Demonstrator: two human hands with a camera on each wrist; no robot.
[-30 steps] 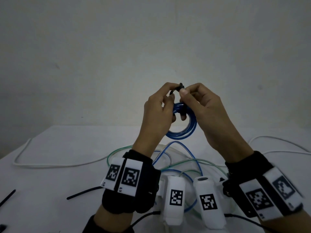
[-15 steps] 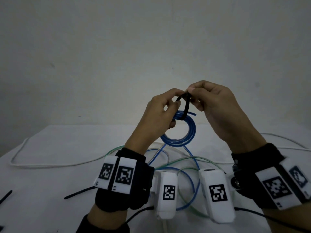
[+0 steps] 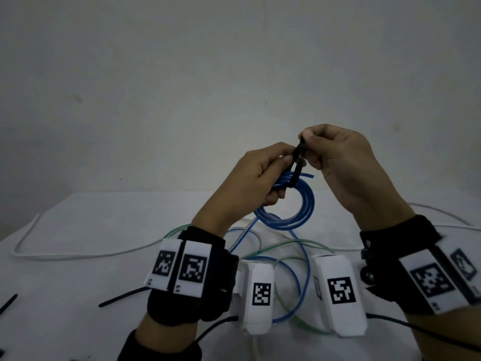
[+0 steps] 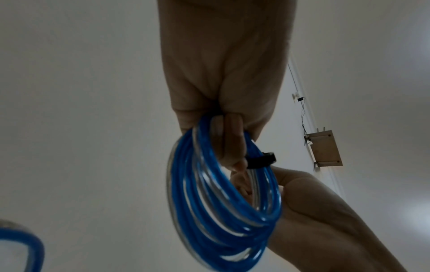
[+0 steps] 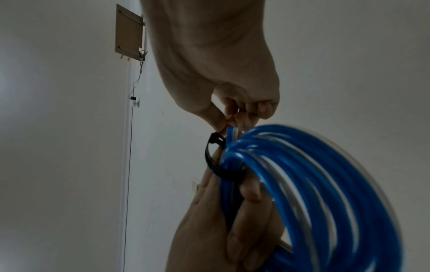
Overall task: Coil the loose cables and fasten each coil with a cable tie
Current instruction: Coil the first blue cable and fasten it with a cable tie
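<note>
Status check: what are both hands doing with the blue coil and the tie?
Left hand grips blue coil. Right hand pinches black tie looped round it. Nothing blocking.

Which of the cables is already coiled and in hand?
The blue cable: the left hand holds its coil up while a black cable tie loops it. The green cable and white cable lie loose on the table.

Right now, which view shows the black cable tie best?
The right wrist view: the cable tie loops openly around the blue coil. The left wrist view shows only its head; in the head view the right hand partly hides it.
</note>
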